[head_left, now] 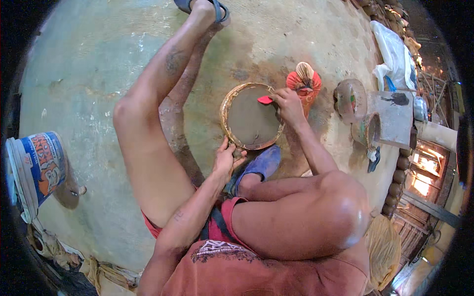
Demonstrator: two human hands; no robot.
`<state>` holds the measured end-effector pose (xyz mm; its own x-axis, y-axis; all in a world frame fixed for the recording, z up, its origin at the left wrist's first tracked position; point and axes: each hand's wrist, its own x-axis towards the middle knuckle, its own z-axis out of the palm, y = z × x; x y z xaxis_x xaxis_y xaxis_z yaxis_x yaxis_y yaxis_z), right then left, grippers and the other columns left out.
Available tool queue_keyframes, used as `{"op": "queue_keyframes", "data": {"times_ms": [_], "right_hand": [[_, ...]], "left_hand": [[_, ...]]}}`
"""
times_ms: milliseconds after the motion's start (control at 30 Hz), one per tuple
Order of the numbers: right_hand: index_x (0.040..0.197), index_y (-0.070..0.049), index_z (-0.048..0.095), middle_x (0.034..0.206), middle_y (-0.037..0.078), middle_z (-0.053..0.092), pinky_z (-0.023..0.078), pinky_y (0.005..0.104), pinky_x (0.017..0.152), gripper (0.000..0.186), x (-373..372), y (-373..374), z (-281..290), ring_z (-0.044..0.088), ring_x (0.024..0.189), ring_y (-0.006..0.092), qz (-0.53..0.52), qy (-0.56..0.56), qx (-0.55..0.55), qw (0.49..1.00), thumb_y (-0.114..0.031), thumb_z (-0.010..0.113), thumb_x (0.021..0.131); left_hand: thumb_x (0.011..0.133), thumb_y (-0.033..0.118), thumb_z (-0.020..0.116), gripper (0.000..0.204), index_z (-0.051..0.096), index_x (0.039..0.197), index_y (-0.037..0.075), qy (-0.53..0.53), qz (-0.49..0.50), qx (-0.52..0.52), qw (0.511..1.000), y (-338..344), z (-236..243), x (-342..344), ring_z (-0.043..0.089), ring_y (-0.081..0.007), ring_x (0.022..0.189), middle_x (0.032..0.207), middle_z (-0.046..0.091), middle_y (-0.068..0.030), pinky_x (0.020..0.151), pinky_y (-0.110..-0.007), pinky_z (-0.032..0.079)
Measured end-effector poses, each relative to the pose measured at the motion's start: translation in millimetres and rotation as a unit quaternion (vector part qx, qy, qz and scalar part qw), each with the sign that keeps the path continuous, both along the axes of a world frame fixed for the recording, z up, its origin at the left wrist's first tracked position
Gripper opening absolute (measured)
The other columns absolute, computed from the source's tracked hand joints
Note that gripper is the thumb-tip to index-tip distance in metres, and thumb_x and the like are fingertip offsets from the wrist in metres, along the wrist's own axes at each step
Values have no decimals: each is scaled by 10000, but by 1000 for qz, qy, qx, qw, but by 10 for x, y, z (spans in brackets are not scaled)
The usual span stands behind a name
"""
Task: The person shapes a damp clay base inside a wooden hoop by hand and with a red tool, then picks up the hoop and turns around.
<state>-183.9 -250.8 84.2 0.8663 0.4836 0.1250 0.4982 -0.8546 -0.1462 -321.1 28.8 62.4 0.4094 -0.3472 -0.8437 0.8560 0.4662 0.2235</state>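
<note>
A round basin [224, 118] with a tan, crusted rim sits on the floor in front of me, holding smooth grey wet clay or slip [249, 118]. At its near left edge, my left hand [230, 158] grips the outside of the wall, its fingers and thumb spread along the rim. Over the far right of the basin, my right hand [289, 104] is closed around a small flat red scraper-like piece [265, 100], whose tip hangs above the grey surface. The part inside the fingers is hidden.
A red-orange bag [304, 84] stands beside the basin, against my right hand. Farther right are a clear rounded container [350, 101], an open tub [365, 130] and a grey board [392, 116]. A blue and white bucket [39, 167] is at left. My bent legs flank the basin.
</note>
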Motion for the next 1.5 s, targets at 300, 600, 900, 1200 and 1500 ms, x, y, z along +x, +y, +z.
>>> {"op": "queue_keyframes", "data": {"times_ms": [300, 600, 900, 1200, 1500], "right_hand": [[1109, -121, 732, 1072, 42, 705, 535, 443, 829, 427, -1538, 544, 10, 646, 979, 292, -215, 9, -3, 977, -34, 694, 693], [1075, -76, 714, 937, 150, 655, 547, 502, 767, 273, -1248, 481, 101, 660, 914, 351, -392, 64, -19, 917, -102, 676, 806], [1134, -102, 720, 1061, 81, 677, 554, 436, 805, 355, -814, 1042, 355, 650, 966, 312, -147, -9, 100, 984, -61, 669, 786], [1124, -162, 726, 1184, -11, 656, 446, 413, 1011, 368, -468, 914, 211, 578, 1143, 226, 203, 89, 13, 975, -177, 681, 759], [943, -185, 762, 1154, -30, 626, 417, 436, 1076, 238, -537, 18, 352, 553, 1212, 220, 346, 72, -116, 928, -241, 670, 731]], "left_hand": [[1106, 199, 409, 407, 425, 1513, 195, -6, -3, 16, 1000, -67, -30, 61, 732, -184, 933, 1134, 697, -61, 858, -411, 604], [1084, 195, 493, 616, 252, 1651, 219, 10, -12, 12, 1000, -140, -129, 32, 729, -202, 899, 1154, 709, -60, 886, -442, 594], [1068, 172, 474, 524, 382, 1581, 223, 19, 1, 86, 996, -89, -113, -27, 718, -184, 805, 1025, 718, -57, 737, -403, 594], [1075, 149, 491, 489, 410, 1555, 110, -13, 152, 204, 967, 200, 41, 321, 656, -155, 686, 902, 658, -69, 530, -289, 518], [1079, 139, 474, 500, 379, 1569, 126, -8, 157, 193, 969, 247, 8, 423, 670, -156, 701, 929, 665, -68, 555, -272, 517]]}}
